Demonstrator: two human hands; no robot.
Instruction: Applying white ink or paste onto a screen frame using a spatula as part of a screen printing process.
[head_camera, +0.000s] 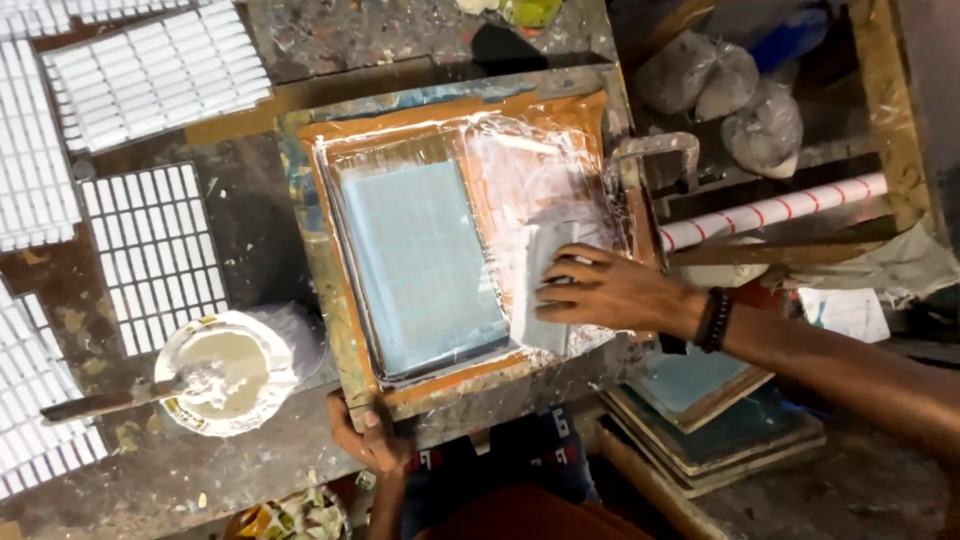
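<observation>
From the head camera, a wooden screen-printing frame (455, 240) lies flat on a paint-spattered worktable (250, 240), near the table's front edge. Its mesh shows a pale blue rectangle (420, 265) on the left half, and clear tape covers the orange border around it.

The right hand (610, 292) rests on the right part of the screen, fingers pressed together and curled over a white squeegee (545, 290) that stands on the mesh beside the blue rectangle. White ink is smeared across the mesh above and around the squeegee. A black beaded bracelet (713, 320) sits on that wrist.

The left hand (368, 435) grips the front edge of the frame near its left corner, thumb on top and fingers wrapped under the wood.

Left of the frame, near the table's front edge, stands an open tub of white ink (228, 372) with a stick (100, 403) lying across it. Sheets of small white rectangles (155, 255) cover the table's left side and far left corner. A metal clamp (655, 160) sits at the frame's far right corner. More framed screens (715, 420) are stacked below the right forearm, off the table.
</observation>
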